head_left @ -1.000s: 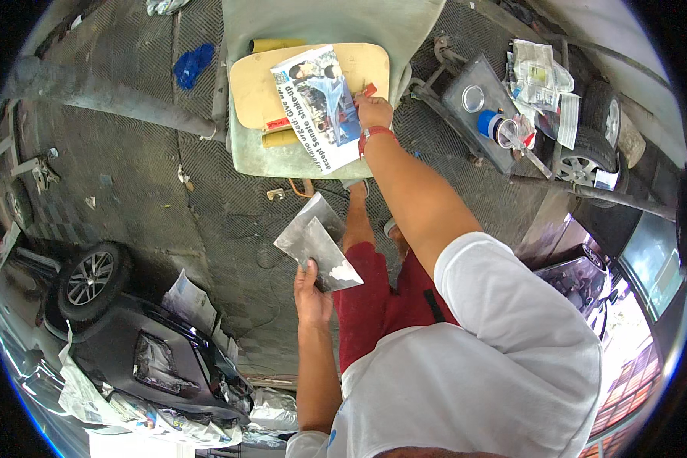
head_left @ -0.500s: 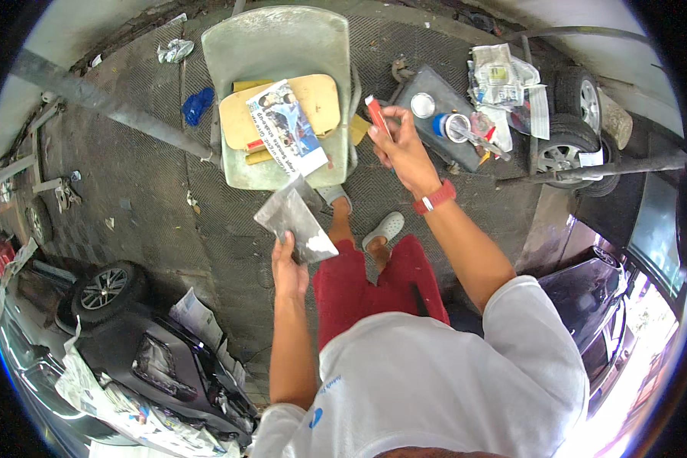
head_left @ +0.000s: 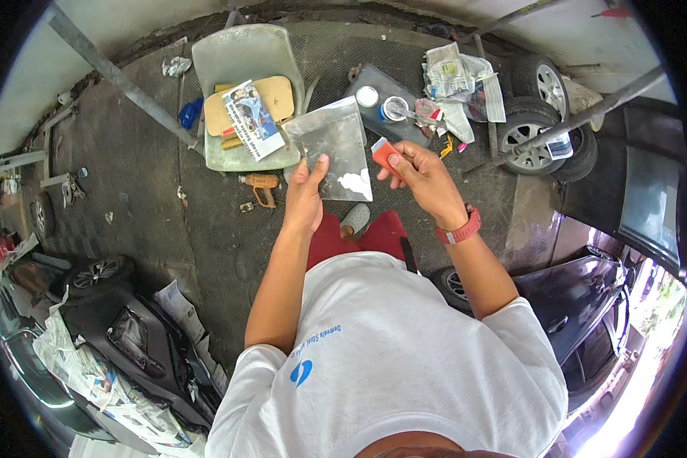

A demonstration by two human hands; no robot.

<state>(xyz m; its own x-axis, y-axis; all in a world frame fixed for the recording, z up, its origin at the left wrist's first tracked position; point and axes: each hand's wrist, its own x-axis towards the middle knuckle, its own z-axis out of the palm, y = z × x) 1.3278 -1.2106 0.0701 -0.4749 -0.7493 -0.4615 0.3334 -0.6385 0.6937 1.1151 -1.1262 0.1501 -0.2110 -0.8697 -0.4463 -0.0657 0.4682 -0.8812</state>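
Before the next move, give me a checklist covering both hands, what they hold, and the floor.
1. Left hand grips grey plate: ok.
2. Right hand grips red spreader: ok.
3. White patch present on plate: ok, near one corner.
4. Spreader apart from plate: cannot tell; their edges look very close.
5. Floor free of tools: not ok, orange pistol-shaped tool near chair.

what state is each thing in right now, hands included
grey sheet: held, white patch near one corner
red-orange piece: held
left hand: holding the grey sheet
right hand: holding the red-orange piece
can: open
round lid: off, beside the can
chair: upright, loaded
newspaper: lying on beige board
pistol-shaped tool: lying on the floor
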